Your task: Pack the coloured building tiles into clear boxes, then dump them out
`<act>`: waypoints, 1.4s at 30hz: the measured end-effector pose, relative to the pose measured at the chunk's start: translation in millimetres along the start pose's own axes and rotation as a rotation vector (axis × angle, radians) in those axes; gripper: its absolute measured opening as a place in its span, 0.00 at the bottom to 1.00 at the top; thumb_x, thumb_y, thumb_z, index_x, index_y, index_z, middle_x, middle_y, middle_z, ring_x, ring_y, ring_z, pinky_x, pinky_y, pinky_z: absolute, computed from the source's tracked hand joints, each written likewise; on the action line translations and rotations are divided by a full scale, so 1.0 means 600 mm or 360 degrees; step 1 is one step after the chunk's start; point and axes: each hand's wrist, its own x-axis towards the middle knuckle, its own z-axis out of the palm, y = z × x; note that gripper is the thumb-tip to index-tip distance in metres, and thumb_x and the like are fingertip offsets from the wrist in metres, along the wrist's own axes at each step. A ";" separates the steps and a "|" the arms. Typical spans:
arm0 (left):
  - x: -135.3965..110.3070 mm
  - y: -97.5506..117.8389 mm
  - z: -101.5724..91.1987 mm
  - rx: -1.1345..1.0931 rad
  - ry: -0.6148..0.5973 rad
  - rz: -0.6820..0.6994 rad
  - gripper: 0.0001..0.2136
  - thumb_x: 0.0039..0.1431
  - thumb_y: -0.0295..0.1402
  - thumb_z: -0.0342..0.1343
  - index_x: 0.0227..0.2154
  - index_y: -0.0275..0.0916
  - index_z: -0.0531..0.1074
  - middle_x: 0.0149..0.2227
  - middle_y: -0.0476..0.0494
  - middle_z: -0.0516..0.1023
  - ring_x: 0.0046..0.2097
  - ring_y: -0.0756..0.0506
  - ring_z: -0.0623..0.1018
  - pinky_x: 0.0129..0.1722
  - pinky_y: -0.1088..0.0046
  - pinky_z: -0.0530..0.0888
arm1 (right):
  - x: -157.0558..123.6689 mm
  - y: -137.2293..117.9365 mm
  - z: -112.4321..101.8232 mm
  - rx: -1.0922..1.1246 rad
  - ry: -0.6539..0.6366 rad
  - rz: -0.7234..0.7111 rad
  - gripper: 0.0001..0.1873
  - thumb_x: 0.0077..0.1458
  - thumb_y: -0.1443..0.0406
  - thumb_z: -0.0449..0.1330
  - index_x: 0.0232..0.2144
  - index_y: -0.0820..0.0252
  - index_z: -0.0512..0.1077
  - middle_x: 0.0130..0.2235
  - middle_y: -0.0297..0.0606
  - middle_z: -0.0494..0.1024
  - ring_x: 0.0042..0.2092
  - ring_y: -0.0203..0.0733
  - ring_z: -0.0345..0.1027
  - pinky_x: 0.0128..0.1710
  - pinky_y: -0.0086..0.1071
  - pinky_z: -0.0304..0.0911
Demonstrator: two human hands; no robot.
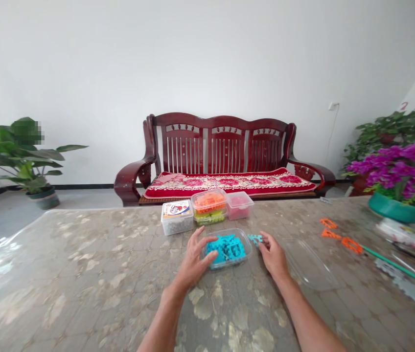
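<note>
A clear plastic box (248, 255) full of blue plastic building pieces (225, 248) stands on the table between my hands. My left hand (197, 258) is at the box's left side, thumb and fingers spread apart over its rim. To the right of the box, my right hand (272, 254) pinches a light blue building piece (255, 238) between thumb and fingers. A clear lid (312, 264) lies flat on the table beyond my right hand.
Behind the box are a white-lidded box (177, 217), stacked boxes of orange and green pieces (209, 205), and a pink box (239, 205). Orange pieces (352, 245), a green stick (391, 262), grey pieces (402, 281) and a purple flower pot (398, 208) are at right.
</note>
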 end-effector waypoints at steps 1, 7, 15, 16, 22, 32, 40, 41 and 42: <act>0.001 0.003 -0.003 0.0095 0.0024 0.0051 0.13 0.62 0.38 0.55 0.48 0.48 0.75 0.65 0.42 0.57 0.68 0.33 0.53 0.64 0.46 0.56 | 0.000 0.000 0.000 0.0037 0.0028 -0.0005 0.24 0.51 0.57 0.54 0.49 0.58 0.72 0.40 0.42 0.81 0.40 0.45 0.75 0.45 0.40 0.67; 0.000 0.027 -0.015 0.0478 0.0032 0.0262 0.10 0.57 0.30 0.57 0.40 0.48 0.77 0.60 0.45 0.67 0.67 0.34 0.56 0.62 0.46 0.60 | -0.001 -0.006 -0.002 0.0203 0.0164 -0.0110 0.24 0.54 0.55 0.53 0.49 0.60 0.73 0.46 0.47 0.80 0.45 0.47 0.74 0.48 0.41 0.68; 0.001 0.029 -0.010 0.0434 0.0014 0.0217 0.10 0.57 0.29 0.56 0.41 0.47 0.76 0.56 0.42 0.71 0.63 0.33 0.63 0.60 0.47 0.64 | -0.016 -0.086 -0.010 0.0139 0.0189 -0.0543 0.17 0.59 0.60 0.52 0.45 0.56 0.76 0.44 0.44 0.80 0.44 0.43 0.73 0.44 0.37 0.69; 0.002 0.027 -0.010 0.0421 0.0022 0.0214 0.10 0.57 0.29 0.56 0.40 0.47 0.76 0.56 0.43 0.71 0.63 0.33 0.63 0.60 0.47 0.64 | -0.017 -0.098 -0.010 0.0104 0.0165 -0.0629 0.16 0.60 0.61 0.52 0.44 0.55 0.76 0.43 0.43 0.80 0.44 0.43 0.72 0.45 0.38 0.69; 0.005 0.009 -0.009 0.0370 0.0069 0.0209 0.08 0.57 0.30 0.56 0.38 0.47 0.77 0.53 0.43 0.73 0.62 0.35 0.65 0.60 0.50 0.65 | -0.016 -0.135 0.018 -0.0077 -0.0030 -0.0919 0.17 0.60 0.68 0.51 0.44 0.52 0.78 0.43 0.39 0.80 0.46 0.42 0.72 0.51 0.38 0.67; 0.006 0.004 -0.009 0.0368 0.0063 0.0183 0.08 0.58 0.29 0.55 0.38 0.46 0.76 0.53 0.43 0.72 0.62 0.35 0.64 0.60 0.50 0.64 | -0.021 -0.142 0.024 -0.0357 -0.0194 -0.0983 0.18 0.61 0.68 0.51 0.47 0.53 0.76 0.48 0.38 0.79 0.51 0.45 0.68 0.54 0.41 0.61; 0.007 0.002 -0.006 0.0285 0.0070 0.0148 0.09 0.56 0.27 0.55 0.38 0.46 0.76 0.53 0.43 0.73 0.59 0.36 0.68 0.59 0.52 0.65 | -0.026 -0.151 0.029 -0.0569 -0.0301 -0.0961 0.16 0.65 0.62 0.50 0.43 0.52 0.78 0.44 0.37 0.81 0.51 0.45 0.66 0.54 0.43 0.57; 0.007 0.003 -0.006 0.0268 0.0061 0.0143 0.09 0.56 0.27 0.55 0.38 0.46 0.76 0.52 0.43 0.73 0.58 0.37 0.69 0.59 0.53 0.66 | -0.027 -0.152 0.028 -0.0570 -0.0272 -0.0977 0.16 0.65 0.62 0.50 0.44 0.52 0.78 0.45 0.37 0.81 0.51 0.45 0.66 0.54 0.43 0.57; 0.007 0.004 -0.006 0.0251 0.0049 0.0139 0.09 0.57 0.27 0.55 0.38 0.46 0.76 0.52 0.43 0.73 0.57 0.38 0.70 0.58 0.54 0.66 | -0.029 -0.152 0.027 -0.0567 -0.0234 -0.0995 0.16 0.65 0.62 0.51 0.45 0.52 0.77 0.46 0.37 0.80 0.52 0.46 0.66 0.54 0.43 0.57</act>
